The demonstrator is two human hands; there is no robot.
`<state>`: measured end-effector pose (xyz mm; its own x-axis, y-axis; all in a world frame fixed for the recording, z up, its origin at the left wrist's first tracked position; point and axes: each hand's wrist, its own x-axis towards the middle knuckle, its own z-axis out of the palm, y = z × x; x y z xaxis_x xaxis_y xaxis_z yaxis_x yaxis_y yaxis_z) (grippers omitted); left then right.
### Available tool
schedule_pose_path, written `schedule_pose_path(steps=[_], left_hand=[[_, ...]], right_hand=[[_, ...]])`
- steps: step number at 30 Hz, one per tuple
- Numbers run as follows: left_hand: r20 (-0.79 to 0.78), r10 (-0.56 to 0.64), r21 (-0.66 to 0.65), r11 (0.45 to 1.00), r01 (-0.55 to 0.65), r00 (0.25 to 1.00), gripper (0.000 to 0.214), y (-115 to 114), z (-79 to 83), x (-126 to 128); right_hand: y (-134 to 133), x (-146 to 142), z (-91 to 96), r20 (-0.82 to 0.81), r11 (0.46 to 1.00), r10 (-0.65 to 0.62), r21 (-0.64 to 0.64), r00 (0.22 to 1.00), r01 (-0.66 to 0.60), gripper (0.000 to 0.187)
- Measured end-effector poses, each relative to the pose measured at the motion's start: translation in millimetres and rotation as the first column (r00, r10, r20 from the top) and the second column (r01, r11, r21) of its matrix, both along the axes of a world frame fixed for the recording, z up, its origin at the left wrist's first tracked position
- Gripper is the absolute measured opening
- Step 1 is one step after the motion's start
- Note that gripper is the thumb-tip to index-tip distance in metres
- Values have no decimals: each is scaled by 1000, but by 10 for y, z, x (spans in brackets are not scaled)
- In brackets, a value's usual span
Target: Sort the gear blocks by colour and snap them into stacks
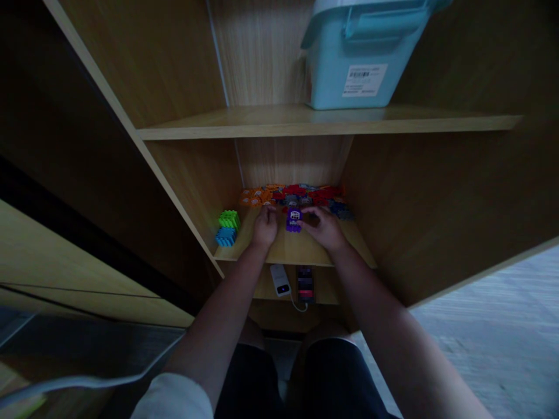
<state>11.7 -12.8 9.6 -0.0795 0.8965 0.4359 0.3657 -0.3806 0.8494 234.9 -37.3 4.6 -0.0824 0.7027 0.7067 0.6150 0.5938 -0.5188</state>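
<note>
Both my hands reach into a wooden shelf compartment (288, 247). My left hand (264, 226) is closed, its fingers curled at the edge of a pile of orange, red and blue toy blocks (292, 195); what it holds is hidden. My right hand (322, 226) rests beside a purple block (294, 220), fingers curled and touching its right side. The purple block stands on the shelf between the two hands.
A green block (229, 219) sits on a blue block (226, 236) at the shelf's left. A light blue plastic bin (358, 55) stands on the upper shelf (305, 122). A white power bank (280, 280) and a dark device (305, 284) lie on the shelf below.
</note>
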Motion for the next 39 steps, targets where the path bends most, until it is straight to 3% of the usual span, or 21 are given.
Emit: schedule_pose_path(steps=[5, 18, 39], left_hand=[[-24, -55, -36, 998, 54, 998, 18, -12, 3, 4], [-43, -127, -61, 990, 124, 991, 19, -83, 81, 20], [-51, -149, -70, 987, 146, 988, 19, -61, 48, 26]], right_hand=[[43, 14, -56, 18, 997, 72, -39, 997, -71, 29], [75, 48, -97, 46, 993, 75, -91, 996, -71, 29], [123, 82, -169, 67, 988, 101, -125, 993, -92, 32]])
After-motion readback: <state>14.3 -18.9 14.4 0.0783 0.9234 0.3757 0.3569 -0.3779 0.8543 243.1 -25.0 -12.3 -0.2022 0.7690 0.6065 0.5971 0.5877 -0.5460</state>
